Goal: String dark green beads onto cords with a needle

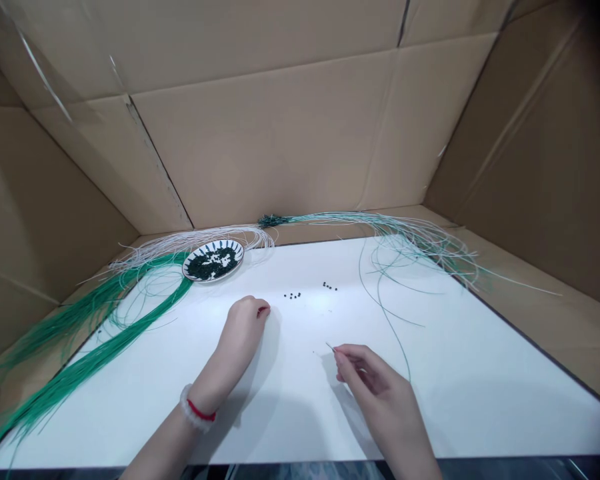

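Note:
My left hand [247,320] is closed with its fingertips turned down towards the white board [290,407]; whatever they hold, if anything, is hidden. A white band and a red cord circle that wrist. Between thumb and forefinger, my right hand [367,373] pinches a thin needle-like piece [330,346], its tip pointing up and left. Small dark beads lie loose on the board beyond the hands: one group [293,295] is just right of my left hand, another group [330,287] a little farther right. A striped plate [239,248] at the back left carries many dark green beads [213,264].
Bundles of green strands [130,331] run down the left side. White strands [200,237] lie behind the plate. A long beaded bundle [330,217] stretches along the back edge, its loose ends spreading right. Cardboard walls [280,140] enclose the board.

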### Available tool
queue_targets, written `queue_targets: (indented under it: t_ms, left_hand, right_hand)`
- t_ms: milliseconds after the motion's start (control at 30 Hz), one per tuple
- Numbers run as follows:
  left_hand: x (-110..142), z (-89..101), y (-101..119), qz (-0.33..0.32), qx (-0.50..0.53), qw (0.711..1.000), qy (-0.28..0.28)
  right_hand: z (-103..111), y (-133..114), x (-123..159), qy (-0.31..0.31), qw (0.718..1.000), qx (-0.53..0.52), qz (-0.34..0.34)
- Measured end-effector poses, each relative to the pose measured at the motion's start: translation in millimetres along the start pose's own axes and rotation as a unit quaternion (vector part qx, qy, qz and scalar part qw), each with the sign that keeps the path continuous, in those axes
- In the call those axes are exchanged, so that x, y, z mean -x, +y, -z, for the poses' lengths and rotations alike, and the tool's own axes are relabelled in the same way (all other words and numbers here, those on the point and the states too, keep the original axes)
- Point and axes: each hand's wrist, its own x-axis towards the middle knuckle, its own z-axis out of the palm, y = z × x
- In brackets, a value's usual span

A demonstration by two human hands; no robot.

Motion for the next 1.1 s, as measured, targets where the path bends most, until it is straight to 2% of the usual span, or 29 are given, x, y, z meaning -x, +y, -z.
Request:
queue_targets:
  t_ms: [100, 233, 400, 467, 733, 933, 1100]
  left_hand:
    - [13.1, 6.2, 6.9, 0.017, 0.113, 0.993, -0.031]
    - [41.8, 14.1, 15.7, 0.047, 0.248, 0.963, -0.093]
    - [71.1, 20.3, 18.8, 0.124, 0.464, 0.866, -0.138]
    - [77.0, 22.3, 17.8, 0.127, 0.491, 0.850, -0.139]
    - [85.6, 34.6, 15.7, 0.112, 0.476, 0.865, -0.112]
    - [90.8, 42.5, 11.4, 0.103, 0.480, 0.867, -0.089]
    - [93.9, 46.3, 8.8, 0.082, 0.478, 0.872, -0.075]
  right_hand:
    - [-6.1, -15.0, 0.9, -0.025, 0.999, -0.004, 0.022]
    - [-16.6, -41.3, 6.5, -0.095, 0.994, -0.020, 0.044]
    - [-33.5, -59.0, 17.4, -0.115, 0.992, -0.028, 0.036]
    - [-39.4, -61.6, 21.5, -0.125, 0.991, -0.034, 0.032]
    - [-53.9, -70.2, 30.1, -0.120, 0.989, -0.021, 0.079]
    - [-60.6, -75.9, 34.9, -0.110, 0.991, 0.013, 0.082]
    - [-62.6, -78.4, 37.0, -0.129, 0.989, 0.015, 0.075]
